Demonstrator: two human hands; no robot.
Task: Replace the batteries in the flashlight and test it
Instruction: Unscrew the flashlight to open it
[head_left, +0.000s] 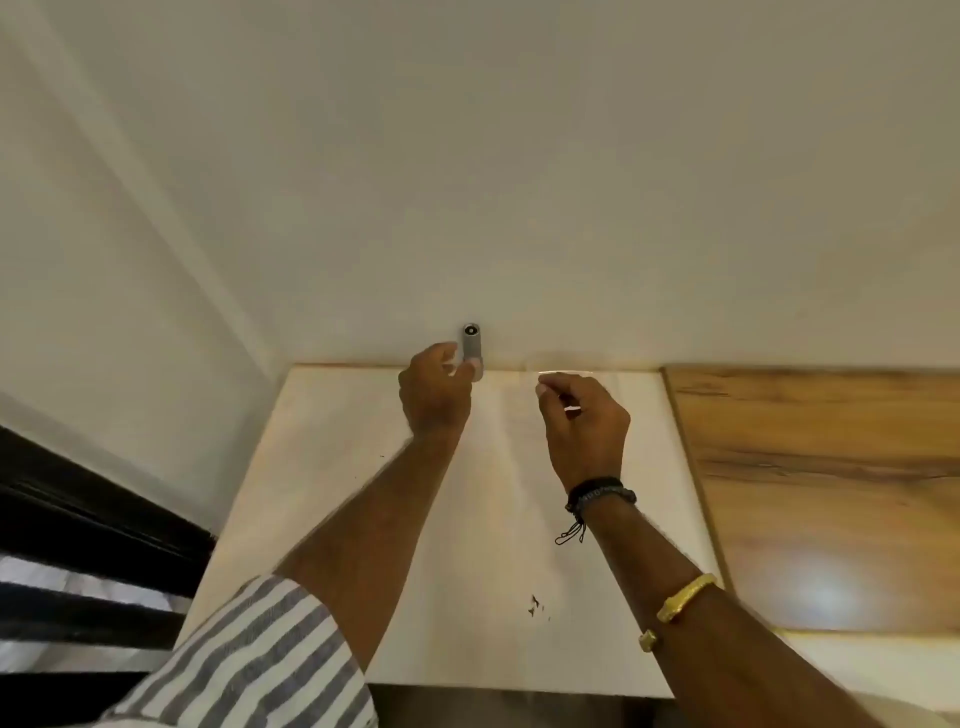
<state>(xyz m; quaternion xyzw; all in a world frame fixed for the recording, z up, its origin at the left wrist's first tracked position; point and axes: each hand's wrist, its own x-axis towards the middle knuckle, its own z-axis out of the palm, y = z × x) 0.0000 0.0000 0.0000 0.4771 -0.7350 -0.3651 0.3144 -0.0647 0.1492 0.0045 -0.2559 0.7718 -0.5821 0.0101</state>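
Head view: left hand (434, 387) pinches the upright flashlight (472, 351) by the wall, right hand (582, 415) loosely curled beside it, apparently empty; guessing it needs opening next.

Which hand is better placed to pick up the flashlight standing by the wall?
Left. The left hand already has its fingertips at the upright flashlight near the wall. The right hand sits apart from it, fingers curled over the white table.

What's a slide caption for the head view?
Left hand grips a small grey flashlight upright at the wall; right hand hovers beside it.
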